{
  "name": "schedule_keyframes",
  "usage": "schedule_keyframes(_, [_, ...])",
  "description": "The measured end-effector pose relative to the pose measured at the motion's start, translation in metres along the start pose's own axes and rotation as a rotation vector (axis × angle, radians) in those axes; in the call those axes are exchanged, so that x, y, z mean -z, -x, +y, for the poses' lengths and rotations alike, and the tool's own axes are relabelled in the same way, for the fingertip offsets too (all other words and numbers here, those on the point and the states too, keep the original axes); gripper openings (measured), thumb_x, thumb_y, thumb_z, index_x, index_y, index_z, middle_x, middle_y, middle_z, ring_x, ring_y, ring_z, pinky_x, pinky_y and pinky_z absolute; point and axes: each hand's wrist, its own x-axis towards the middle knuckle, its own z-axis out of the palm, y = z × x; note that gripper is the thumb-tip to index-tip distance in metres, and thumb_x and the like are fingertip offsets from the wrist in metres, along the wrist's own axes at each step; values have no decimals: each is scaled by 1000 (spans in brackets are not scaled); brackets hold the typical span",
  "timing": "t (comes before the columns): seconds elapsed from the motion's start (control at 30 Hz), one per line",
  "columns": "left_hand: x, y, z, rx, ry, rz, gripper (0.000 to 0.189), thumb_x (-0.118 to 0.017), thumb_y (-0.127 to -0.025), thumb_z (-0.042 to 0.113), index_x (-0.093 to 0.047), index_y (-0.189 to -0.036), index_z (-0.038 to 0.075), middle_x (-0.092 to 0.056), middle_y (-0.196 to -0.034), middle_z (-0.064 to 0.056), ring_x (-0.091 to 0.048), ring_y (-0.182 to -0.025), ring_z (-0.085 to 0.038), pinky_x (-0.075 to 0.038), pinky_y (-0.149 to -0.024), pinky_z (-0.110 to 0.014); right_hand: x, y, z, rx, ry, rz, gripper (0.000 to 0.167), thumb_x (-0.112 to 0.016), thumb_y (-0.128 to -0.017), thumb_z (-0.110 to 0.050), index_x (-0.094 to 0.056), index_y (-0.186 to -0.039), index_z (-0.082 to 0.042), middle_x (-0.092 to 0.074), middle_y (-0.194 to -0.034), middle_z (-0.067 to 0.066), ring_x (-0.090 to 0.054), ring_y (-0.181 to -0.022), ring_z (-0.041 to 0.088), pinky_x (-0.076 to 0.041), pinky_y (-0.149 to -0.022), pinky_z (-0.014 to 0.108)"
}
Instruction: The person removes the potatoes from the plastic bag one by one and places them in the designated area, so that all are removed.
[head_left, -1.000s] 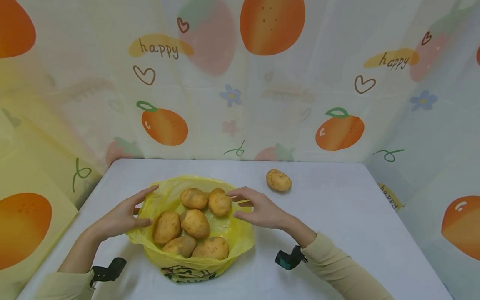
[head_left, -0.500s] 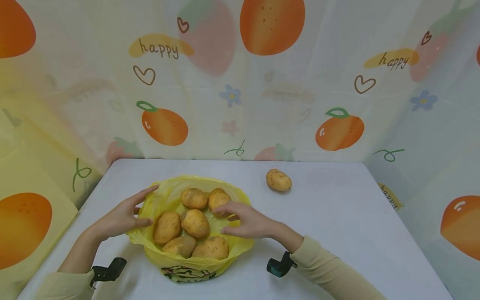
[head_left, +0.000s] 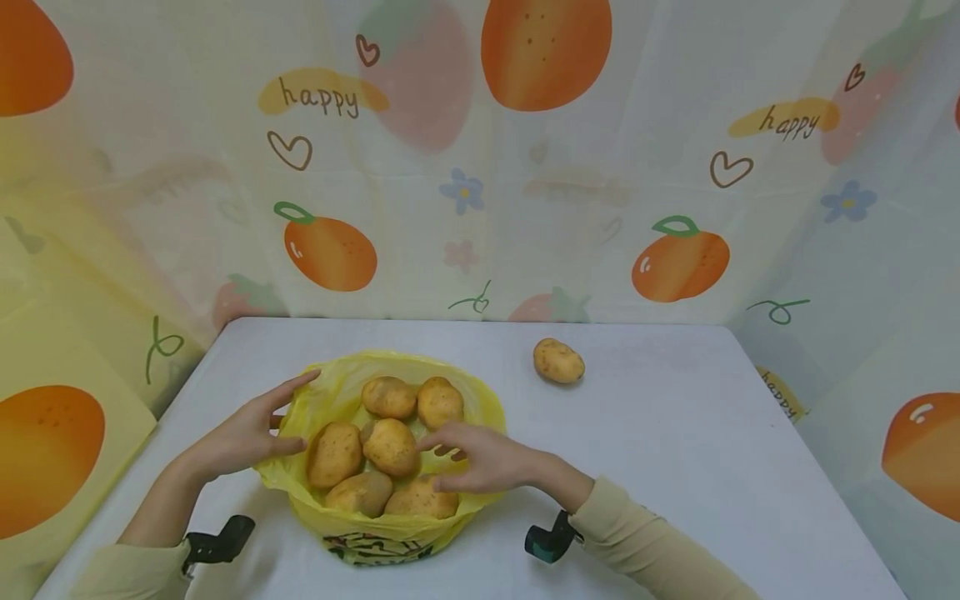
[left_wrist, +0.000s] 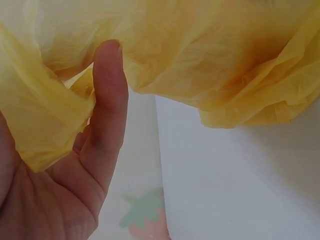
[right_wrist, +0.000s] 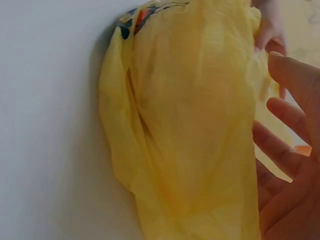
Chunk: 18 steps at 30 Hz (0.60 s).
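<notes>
A yellow plastic bag (head_left: pixel 322 517) stands wide open on the white table, with several potatoes (head_left: pixel 334 455) inside it. My left hand (head_left: pixel 234 443) holds the bag's left rim, thumb over the edge and fingers along the outside. In the left wrist view, a fold of the bag (left_wrist: pixel 55 120) lies between thumb and fingers. My right hand (head_left: pixel 486 460) reaches in over the right rim, its fingers loosely bent and holding nothing. Its fingertips are right by the middle potato (head_left: pixel 391 447), and its thumb overlaps the lower right potato (head_left: pixel 422 500).
One loose potato (head_left: pixel 558 361) lies on the table (head_left: pixel 675 433) behind and right of the bag. A fruit-printed cloth (head_left: pixel 555 217) hangs behind the table and along both sides. Each wrist wears a small black camera (head_left: pixel 219 540).
My right hand has moved left and toward me, from the bag's far right rim to above the potatoes near its middle. The left hand and the bag have stayed in place.
</notes>
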Motion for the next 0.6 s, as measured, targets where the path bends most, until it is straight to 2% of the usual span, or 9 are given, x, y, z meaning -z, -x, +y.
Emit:
schedule_keyframes(0.23, [-1,0,1,-6,5,-6,88,-68,-80,5,-15,-149,21,-8,-152,-20,-49,-111,-49,-53,-70,-29,-8,-3,5,24,88,-42,48,-62,-89,-24,-48,-133,-15,-52,-128,4,-52,-112,15,-45,-86,21])
schedule_keyframes(0.4, [-1,0,0,-11,7,-5,88,-68,-80,6,-15,-149,23,-7,-153,-19,-49,-111,-49,-53,-70,-29,-13,-3,9,42,147,-78,49,-63,-87,-25,-48,-134,-16,-53,-128,0,-49,-115,11,-42,-91,20])
schedule_keyframes(0.6, [-1,2,0,-7,29,-10,88,-69,-80,8,-16,-149,24,-5,-153,-17,-46,-113,-50,-53,-69,-30,-16,-2,10,59,151,-100,50,-63,-87,-21,-47,-133,-13,-53,-128,1,-48,-117,10,-40,-93,20])
